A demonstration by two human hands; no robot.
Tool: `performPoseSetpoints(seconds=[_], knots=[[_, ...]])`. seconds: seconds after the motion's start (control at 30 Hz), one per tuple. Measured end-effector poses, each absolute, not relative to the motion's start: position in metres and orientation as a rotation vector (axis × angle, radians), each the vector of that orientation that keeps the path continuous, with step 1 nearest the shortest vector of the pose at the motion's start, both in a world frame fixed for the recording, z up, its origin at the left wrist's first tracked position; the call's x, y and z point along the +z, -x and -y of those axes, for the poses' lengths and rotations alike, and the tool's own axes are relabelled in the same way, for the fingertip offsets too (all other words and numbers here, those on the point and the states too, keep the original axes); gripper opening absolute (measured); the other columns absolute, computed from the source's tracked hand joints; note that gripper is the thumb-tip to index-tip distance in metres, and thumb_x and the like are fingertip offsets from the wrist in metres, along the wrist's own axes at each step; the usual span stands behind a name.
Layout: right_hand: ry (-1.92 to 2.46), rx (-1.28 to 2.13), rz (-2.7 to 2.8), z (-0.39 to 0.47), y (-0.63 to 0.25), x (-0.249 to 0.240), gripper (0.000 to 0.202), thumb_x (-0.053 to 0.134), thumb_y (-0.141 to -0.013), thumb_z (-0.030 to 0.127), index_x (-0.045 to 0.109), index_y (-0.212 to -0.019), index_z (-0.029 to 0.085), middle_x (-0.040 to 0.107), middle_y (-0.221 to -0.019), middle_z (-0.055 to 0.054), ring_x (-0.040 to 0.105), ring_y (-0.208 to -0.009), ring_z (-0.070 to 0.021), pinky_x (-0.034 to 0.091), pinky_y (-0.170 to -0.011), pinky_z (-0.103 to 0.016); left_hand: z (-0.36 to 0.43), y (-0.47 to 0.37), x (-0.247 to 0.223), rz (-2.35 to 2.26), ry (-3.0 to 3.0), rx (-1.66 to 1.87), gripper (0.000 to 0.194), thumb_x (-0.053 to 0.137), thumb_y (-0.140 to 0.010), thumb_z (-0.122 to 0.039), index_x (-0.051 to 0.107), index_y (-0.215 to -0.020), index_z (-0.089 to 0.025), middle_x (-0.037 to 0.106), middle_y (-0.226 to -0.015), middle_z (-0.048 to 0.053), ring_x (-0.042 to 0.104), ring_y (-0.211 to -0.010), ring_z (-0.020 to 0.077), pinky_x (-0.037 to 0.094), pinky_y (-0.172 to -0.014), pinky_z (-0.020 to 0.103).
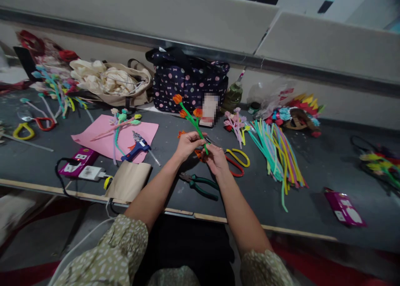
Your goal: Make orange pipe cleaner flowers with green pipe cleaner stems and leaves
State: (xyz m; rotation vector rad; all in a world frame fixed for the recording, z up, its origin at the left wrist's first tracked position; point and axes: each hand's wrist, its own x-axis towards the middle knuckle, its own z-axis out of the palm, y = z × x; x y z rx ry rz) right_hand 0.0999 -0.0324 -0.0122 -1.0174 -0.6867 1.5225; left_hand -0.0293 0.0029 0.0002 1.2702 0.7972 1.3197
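Between my hands is a pipe-cleaner flower [191,118] with green stems and orange blooms. My left hand [189,144] pinches the stem from the left, fingers closed around it. Lower on the stem, the fingers of my right hand [216,157] are closed on its bottom end. Scissors with red and yellow handles [239,163] lie just right of my right hand, partly hidden by it. Green-handled pliers [203,187] rest on the table below my hands. A few orange pipe-cleaner pieces [181,133] show beside and behind my fingers.
Loose coloured pipe cleaners [278,152] lie to the right, near a pink flower bunch [236,121]. To the left, a blue glue gun [136,146] rests on pink paper [93,132]. Behind stand a dotted bag [187,80] and a bottle [233,98]. A purple power strip [83,157] has cables.
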Motion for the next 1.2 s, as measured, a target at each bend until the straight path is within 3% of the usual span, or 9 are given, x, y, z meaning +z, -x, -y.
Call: performPoseSetpoints(seconds=[0.23, 0.4, 0.73, 0.97, 1.2], knots=[[1.017, 1.408, 0.834, 0.032, -0.101, -0.010, 0.022, 0.074, -0.064, 0.035, 0.066, -0.077, 0.019, 0.063, -0.068, 0.002, 0.056, -0.059, -0.0095, 0.047, -0.061, -0.024, -0.001, 0.030, 0.005, -0.824, -1.253, 1.335, 0.032, 0.076, -0.062, -0.036, 0.069, -0.083, -0.013, 0.060, -0.065, 0.001, 0.052, -0.059, 0.0099, 0.043, -0.059, 0.023], [1.076, 1.001, 1.121, 0.036, -0.101, -0.008, 0.018, 0.065, -0.073, 0.037, 0.064, -0.076, 0.019, 0.062, -0.069, 0.001, 0.056, -0.064, -0.0120, 0.046, -0.068, -0.027, -0.001, 0.029, 0.002, -0.819, -1.287, 1.328, 0.030, 0.073, -0.066, -0.037, 0.069, -0.084, -0.013, 0.066, -0.079, 0.005, 0.054, -0.065, 0.0116, 0.044, -0.062, 0.024], [1.322, 0.143, 1.605, 0.044, -0.102, -0.007, 0.013, 0.052, -0.083, 0.029, 0.060, -0.075, 0.022, 0.060, -0.075, -0.004, 0.052, -0.079, -0.0194, 0.039, -0.077, -0.033, -0.003, 0.026, -0.001, -0.846, -1.214, 1.302, 0.035, 0.077, -0.060, -0.035, 0.071, -0.087, -0.012, 0.064, -0.069, 0.003, 0.055, -0.061, 0.0115, 0.045, -0.062, 0.025], [1.303, 0.224, 1.561, 0.043, -0.102, -0.008, 0.014, 0.052, -0.084, 0.030, 0.061, -0.078, 0.021, 0.061, -0.077, -0.004, 0.053, -0.080, -0.0189, 0.041, -0.077, -0.033, -0.003, 0.028, -0.001, -0.870, -1.221, 1.321, 0.028, 0.077, -0.060, -0.032, 0.071, -0.080, -0.013, 0.067, -0.073, 0.004, 0.056, -0.064, 0.0118, 0.046, -0.063, 0.025], [1.219, 0.671, 1.298, 0.040, -0.101, -0.007, 0.018, 0.060, -0.077, 0.037, 0.064, -0.077, 0.019, 0.064, -0.074, -0.001, 0.056, -0.070, -0.0149, 0.045, -0.072, -0.030, -0.005, 0.029, -0.005, -0.832, -1.202, 1.334, 0.030, 0.077, -0.061, -0.031, 0.072, -0.085, -0.014, 0.068, -0.078, 0.004, 0.056, -0.065, 0.0109, 0.046, -0.064, 0.024]])
